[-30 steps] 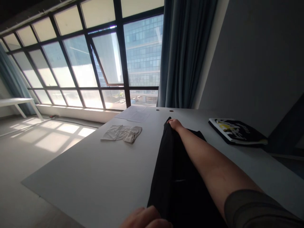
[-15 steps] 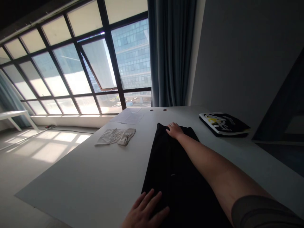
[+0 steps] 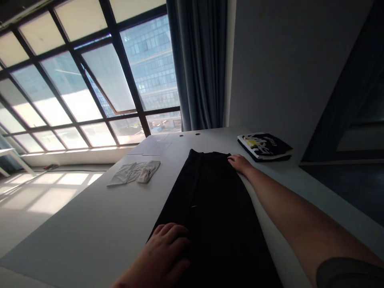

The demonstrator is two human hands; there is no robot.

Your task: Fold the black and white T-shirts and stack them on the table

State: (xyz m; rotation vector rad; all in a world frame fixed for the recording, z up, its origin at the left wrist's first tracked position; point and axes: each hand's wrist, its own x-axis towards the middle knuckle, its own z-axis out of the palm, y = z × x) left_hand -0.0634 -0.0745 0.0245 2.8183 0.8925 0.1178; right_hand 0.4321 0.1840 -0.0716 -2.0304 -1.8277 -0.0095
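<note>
Centrally, the head view shows a black garment [image 3: 219, 208] spread lengthwise on the white tabletop [image 3: 102, 232], its far edge slightly uneven and its near end cut off by the lower frame edge. A small pale mark shows on the dark fabric. The left hand [image 3: 165, 248] rests palm down on the garment's near left side, fingers together and partly bent; whether it pinches any fabric is not clear. The right hand [image 3: 238, 162] is at the garment's far right corner, fingertips touching the edge; its grip there cannot be determined. To the left of the garment, and apart from it, lies a pale cloth [image 3: 123, 175]. Paper sheets [image 3: 157, 147] lie beyond the cloth. To the right, near the right hand, is a folded stack of clothes [image 3: 265, 146] with a printed top. A blue curtain [image 3: 201, 72] hangs behind the tabletop, beside the window [image 3: 105, 80].
</note>
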